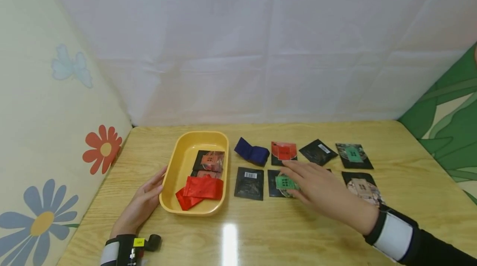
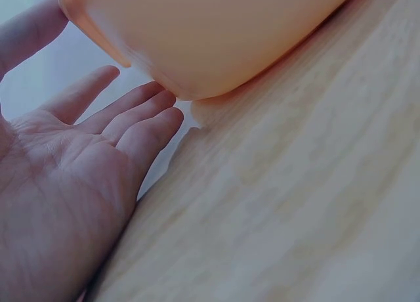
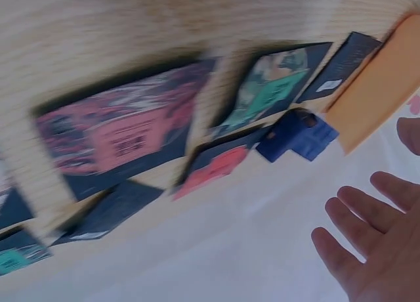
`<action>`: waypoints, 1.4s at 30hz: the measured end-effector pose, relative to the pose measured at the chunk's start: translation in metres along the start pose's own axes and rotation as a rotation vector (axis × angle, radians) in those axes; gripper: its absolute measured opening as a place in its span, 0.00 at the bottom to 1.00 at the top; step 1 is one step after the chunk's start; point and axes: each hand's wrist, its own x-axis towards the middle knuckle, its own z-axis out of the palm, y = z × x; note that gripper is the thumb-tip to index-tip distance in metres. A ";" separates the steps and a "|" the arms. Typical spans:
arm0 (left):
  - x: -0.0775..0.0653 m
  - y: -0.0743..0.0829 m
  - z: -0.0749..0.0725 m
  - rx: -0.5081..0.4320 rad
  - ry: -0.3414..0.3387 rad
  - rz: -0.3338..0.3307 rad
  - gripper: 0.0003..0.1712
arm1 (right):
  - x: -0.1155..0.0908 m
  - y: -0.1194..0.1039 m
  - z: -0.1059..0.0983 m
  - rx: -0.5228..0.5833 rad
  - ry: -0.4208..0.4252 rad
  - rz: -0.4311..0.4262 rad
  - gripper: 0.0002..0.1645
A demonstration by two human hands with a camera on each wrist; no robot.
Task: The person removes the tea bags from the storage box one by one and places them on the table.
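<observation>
My left hand [image 1: 143,202] rests against the left side of a yellow plastic tray [image 1: 169,179]; in the left wrist view its fingers are extended at the tray's outer wall. Inside the tray lie red foil packets [image 1: 205,187] and dark sachets with reddish labels [image 1: 213,160]. Over the table sachets my right hand [image 1: 320,187] is held palm down, partly covering a green-labelled sachet [image 1: 285,182]. Its fingers are spread and hold nothing in the right wrist view. Just beyond the fingertips is a red-labelled sachet [image 1: 284,152].
A folded navy packet [image 1: 252,152] and a black sachet with a barcode [image 1: 249,183] lie right of the tray. Further right are another black sachet [image 1: 318,152], a green-labelled one [image 1: 354,155] and a beige-labelled one [image 1: 362,187]. A white sheet [image 1: 261,71] hangs behind the table.
</observation>
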 end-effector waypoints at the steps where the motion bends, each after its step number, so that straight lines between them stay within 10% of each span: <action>1: 0.000 0.000 0.000 0.002 0.000 0.002 0.37 | 0.004 -0.002 0.001 0.005 0.015 -0.014 0.39; 27: 0.001 0.000 0.000 0.034 -0.005 0.013 0.36 | 0.087 -0.044 -0.001 0.130 0.105 -0.154 0.34; 42: 0.001 -0.001 -0.001 0.022 0.005 0.004 0.36 | 0.118 -0.076 0.001 0.055 -0.064 -0.246 0.34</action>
